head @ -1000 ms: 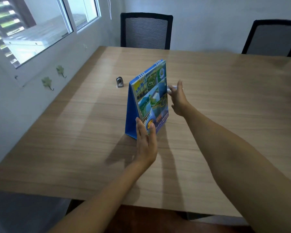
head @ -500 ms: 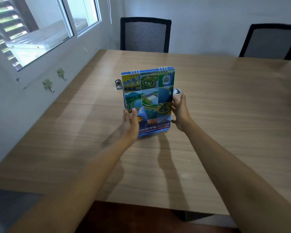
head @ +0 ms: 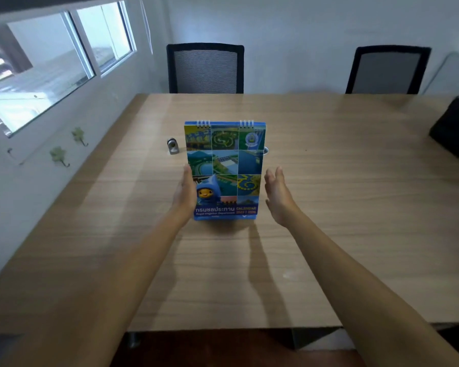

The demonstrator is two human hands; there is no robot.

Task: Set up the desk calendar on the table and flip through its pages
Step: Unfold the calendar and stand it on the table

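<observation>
The desk calendar (head: 224,170) stands upright on the bench (head: 329,207), near its middle, cover facing me, spiral binding along the top edge and its bottom edge resting on the wood. My left hand (head: 184,193) is flat and open, fingers together, its palm against the calendar's left edge. My right hand (head: 276,194) is open too, fingers spread a little, palm turned toward the calendar's right edge but apart from it, with a strip of bare wood showing between. Neither hand pinches anything.

A small metal object (head: 173,146) sits on the bench just beyond and to the left of the calendar, apart from it. A sliver of something pale (head: 266,150) peeks out behind the calendar's right edge; I cannot tell what it is. A dark object (head: 453,133) lies at the far right edge of the bench, well away.

The wood in front of the calendar, toward the near edge, is bare under my forearms, and there is wide open surface to the right. The left edge of the bench runs along the wall under the window (head: 51,72). Two black chairs (head: 205,68) stand at the far edge.
</observation>
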